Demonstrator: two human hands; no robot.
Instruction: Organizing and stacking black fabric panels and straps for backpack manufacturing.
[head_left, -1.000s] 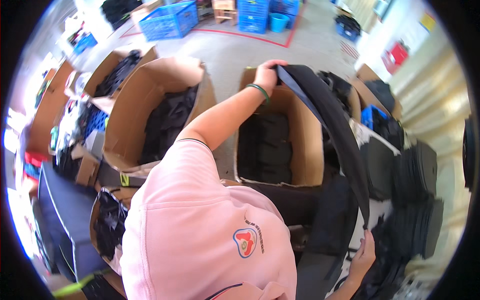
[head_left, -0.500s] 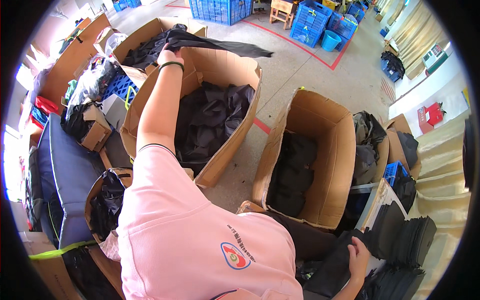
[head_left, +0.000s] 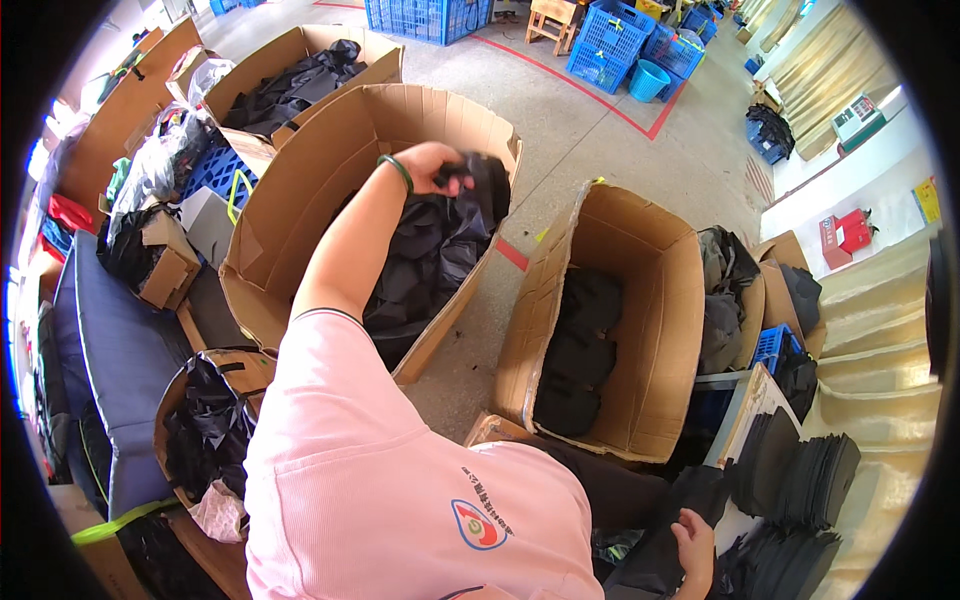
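Above the large cardboard box (head_left: 285,215) in front, my left hand (head_left: 432,168) is closed on a black cloth piece (head_left: 487,188), which hangs bunched at the box's right side. Crumpled black cloth (head_left: 425,250) lies inside under it. At the lower right, my right hand (head_left: 694,545) has loosely bent fingers apart, beside a dark flat cloth sheet (head_left: 655,555); no object shows in it. Stacks of black flat pieces (head_left: 795,480) stand close by on its right.
A second tall carton (head_left: 655,330) holds black padded pieces (head_left: 578,360). Another box (head_left: 355,50) of black cloth stands behind. A rolled blue pad (head_left: 130,350) lies left. Blue crates (head_left: 430,20) and a blue bucket (head_left: 648,80) sit beyond the red floor line.
My left hand has come from the far left rim rightward and nearer, over the large box; the cloth that streamed out now hangs bunched. My right hand has shifted slightly down and left.
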